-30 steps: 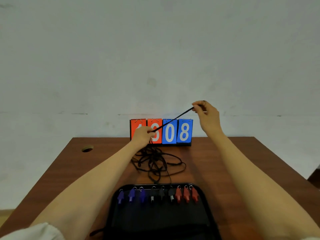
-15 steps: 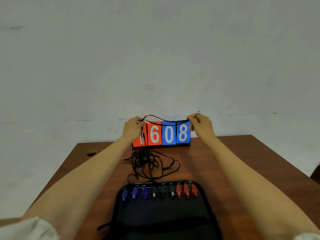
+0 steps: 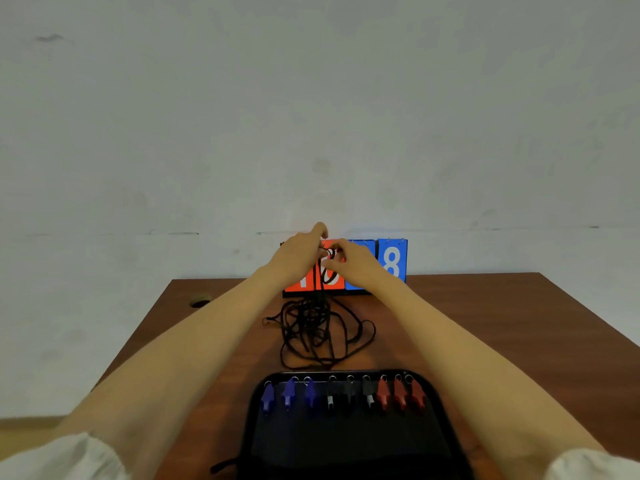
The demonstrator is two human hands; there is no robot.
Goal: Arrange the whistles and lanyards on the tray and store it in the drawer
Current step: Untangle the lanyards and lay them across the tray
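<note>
A black tray (image 3: 349, 441) lies at the table's near edge. Along its far rim sits a row of whistles: three blue (image 3: 287, 394), three black (image 3: 349, 393) and three red (image 3: 400, 394). Beyond the tray a tangle of black lanyards (image 3: 318, 332) lies on the table. My left hand (image 3: 299, 254) and my right hand (image 3: 356, 261) are raised close together in front of the scoreboard. Both pinch one black lanyard (image 3: 327, 268), whose looped end sits between them while the rest hangs down into the tangle.
A flip scoreboard (image 3: 391, 261) with red and blue number cards stands at the table's far edge against the pale wall. The brown table (image 3: 502, 327) has a round cable hole (image 3: 200, 301) at its far left. No drawer is in view.
My hands have come together from about a scoreboard's width apart. The lanyard stretched between them one second ago is now gathered into a small loop.
</note>
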